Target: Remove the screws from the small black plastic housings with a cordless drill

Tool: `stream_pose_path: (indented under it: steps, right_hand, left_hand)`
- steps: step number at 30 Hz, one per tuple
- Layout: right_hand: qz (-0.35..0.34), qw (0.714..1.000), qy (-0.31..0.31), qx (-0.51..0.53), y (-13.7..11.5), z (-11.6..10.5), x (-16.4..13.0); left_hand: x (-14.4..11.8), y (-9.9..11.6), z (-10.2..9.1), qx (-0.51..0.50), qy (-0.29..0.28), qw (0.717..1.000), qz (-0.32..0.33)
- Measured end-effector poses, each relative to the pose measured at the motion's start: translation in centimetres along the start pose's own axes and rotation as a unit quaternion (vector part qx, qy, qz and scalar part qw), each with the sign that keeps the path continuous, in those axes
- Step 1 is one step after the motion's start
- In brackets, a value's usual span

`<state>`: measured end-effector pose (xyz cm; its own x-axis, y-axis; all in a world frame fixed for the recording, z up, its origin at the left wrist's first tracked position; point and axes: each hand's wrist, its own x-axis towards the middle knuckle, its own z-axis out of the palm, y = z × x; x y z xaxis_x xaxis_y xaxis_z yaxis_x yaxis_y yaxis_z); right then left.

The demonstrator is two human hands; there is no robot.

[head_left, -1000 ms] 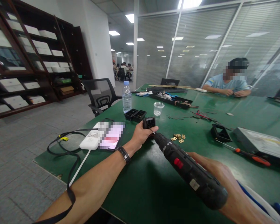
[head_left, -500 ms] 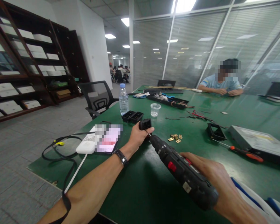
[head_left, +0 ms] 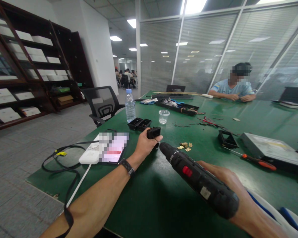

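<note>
My left hand [head_left: 145, 145] is closed around a small black plastic frame [head_left: 153, 133], held above the green table [head_left: 149, 198]. A black cordless drill [head_left: 198, 178] with a red switch fills my right hand [head_left: 225, 178], whose fingers are partly hidden behind the tool. The drill's thin bit points at the frame beside my left thumb; whether its tip touches cannot be made out. Small brass plates [head_left: 185, 145] lie in a loose pile beyond the drill's nose. Two similar black frames [head_left: 139, 124] sit behind my left hand.
A water bottle [head_left: 130, 106] and a clear plastic cup [head_left: 164, 117] stand behind. A phone [head_left: 115, 148], white power bank [head_left: 90, 153] and cable lie left. To the right are another black frame [head_left: 227, 140], a screwdriver [head_left: 259, 162] and a metal-topped box [head_left: 268, 152]. Someone sits across the table.
The drill has shifted slightly right and down, with its nose a little farther from the frame. The frame in my left hand has tilted slightly. The whole view has moved a little.
</note>
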<state>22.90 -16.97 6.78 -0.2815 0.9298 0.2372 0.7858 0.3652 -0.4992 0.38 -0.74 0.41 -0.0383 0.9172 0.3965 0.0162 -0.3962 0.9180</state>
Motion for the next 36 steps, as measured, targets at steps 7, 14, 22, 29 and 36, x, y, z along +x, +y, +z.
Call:
stream_pose_path:
  steps: [7, 14, 22, 29, 36]
  right_hand:
    - [0.011, 1.000, -0.019, -0.002, 0.14, 0.58, -0.13]
    - [0.012, 0.999, -0.028, -0.009, 0.26, 0.50, -0.07]
    - [0.003, 0.999, -0.027, -0.019, 0.64, 0.66, -0.06]
    - [0.016, 0.999, -0.039, -0.017, 0.31, 0.37, -0.09]
    - [0.022, 0.999, -0.040, -0.013, 0.51, 0.54, -0.17]
  left_hand:
    - [-0.22, 0.35, 0.43, -0.079, -0.009, 0.992, -0.096]
    - [-0.35, 0.50, 0.58, -0.130, -0.027, 0.980, -0.148]
    - [-0.31, 0.46, 0.67, -0.131, -0.031, 0.980, -0.146]
    - [-0.22, 0.24, 0.61, -0.092, -0.010, 0.991, -0.093]
    - [-0.07, 0.09, 0.38, -0.061, 0.003, 0.997, -0.052]
